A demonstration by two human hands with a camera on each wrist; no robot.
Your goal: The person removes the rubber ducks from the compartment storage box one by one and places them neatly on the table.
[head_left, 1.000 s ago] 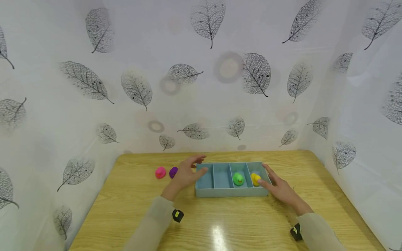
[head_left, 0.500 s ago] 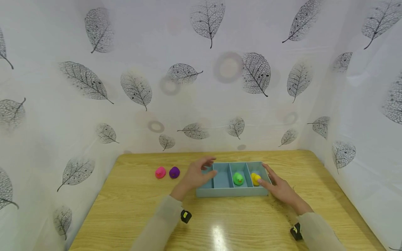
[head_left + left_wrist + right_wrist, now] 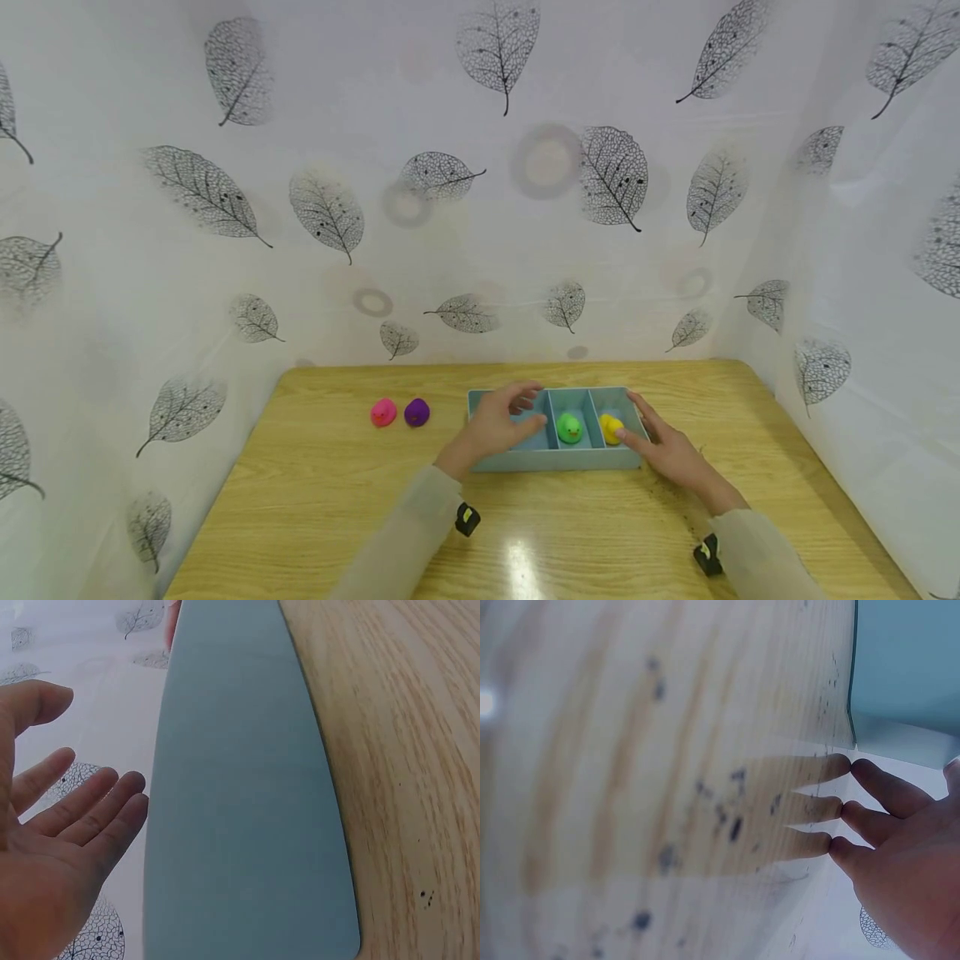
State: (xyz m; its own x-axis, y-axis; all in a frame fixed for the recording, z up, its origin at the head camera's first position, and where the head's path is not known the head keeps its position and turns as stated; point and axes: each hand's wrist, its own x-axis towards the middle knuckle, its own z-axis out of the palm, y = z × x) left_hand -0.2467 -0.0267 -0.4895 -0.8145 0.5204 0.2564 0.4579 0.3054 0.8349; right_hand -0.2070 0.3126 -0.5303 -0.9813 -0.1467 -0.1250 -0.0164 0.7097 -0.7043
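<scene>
A light-blue divided box (image 3: 558,460) stands on the table, its compartments side by side. In it sit a green rubber duck (image 3: 569,428) and, in the rightmost compartment, a yellow rubber duck (image 3: 611,429). My left hand (image 3: 501,423) hovers over the left compartments, fingers spread and holding nothing; the left wrist view shows its palm beside the box's front wall (image 3: 232,780). My right hand (image 3: 670,450) holds the box's right end, thumb over the rim near the yellow duck and fingers along the outside. In the right wrist view, several fingertips (image 3: 841,844) meet the tabletop.
A pink rubber duck (image 3: 383,412) and a purple rubber duck (image 3: 417,412) sit on the wooden table (image 3: 337,492), left of the box. Leaf-patterned white sheeting (image 3: 420,83) encloses the table's back and sides.
My left hand has moved right, from the box's left edge across its left compartments, bringing the purple duck fully into view. My right hand and the ducks stay in place.
</scene>
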